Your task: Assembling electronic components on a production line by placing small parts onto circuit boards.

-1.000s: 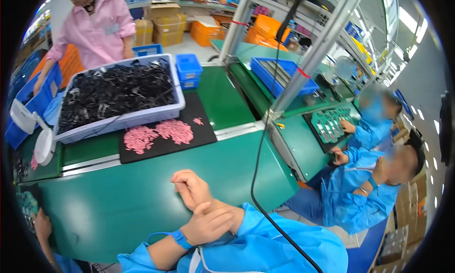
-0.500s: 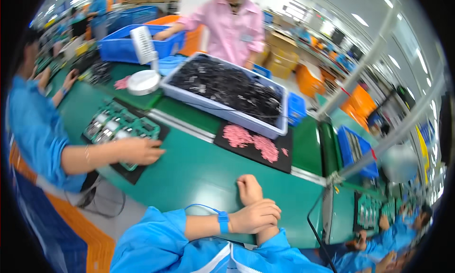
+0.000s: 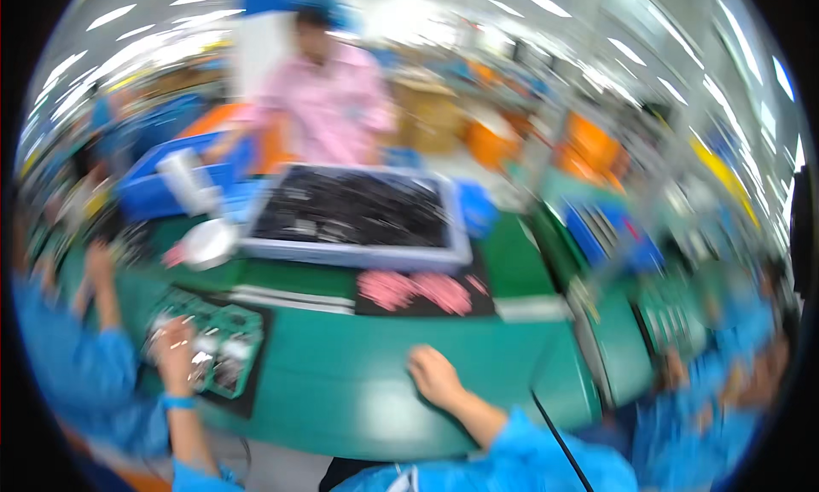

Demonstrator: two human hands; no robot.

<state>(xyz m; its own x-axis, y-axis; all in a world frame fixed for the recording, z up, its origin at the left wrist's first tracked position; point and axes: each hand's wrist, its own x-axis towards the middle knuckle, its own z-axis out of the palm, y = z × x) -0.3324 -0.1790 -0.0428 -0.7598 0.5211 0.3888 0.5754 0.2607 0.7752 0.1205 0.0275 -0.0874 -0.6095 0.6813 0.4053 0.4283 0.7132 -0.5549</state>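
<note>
No readable lettering or numbers.

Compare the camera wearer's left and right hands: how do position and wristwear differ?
The left hand is over the green fixture; the right hand is over bare green table.

The left hand has a blue band at its wrist; the right hand shows none.

Both are bare.

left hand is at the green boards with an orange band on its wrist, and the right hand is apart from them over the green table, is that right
Not quite: the band is blue, not orange, as the head view shows. The left hand is indeed at the green boards, and the right hand is apart from them over the green table.
</note>
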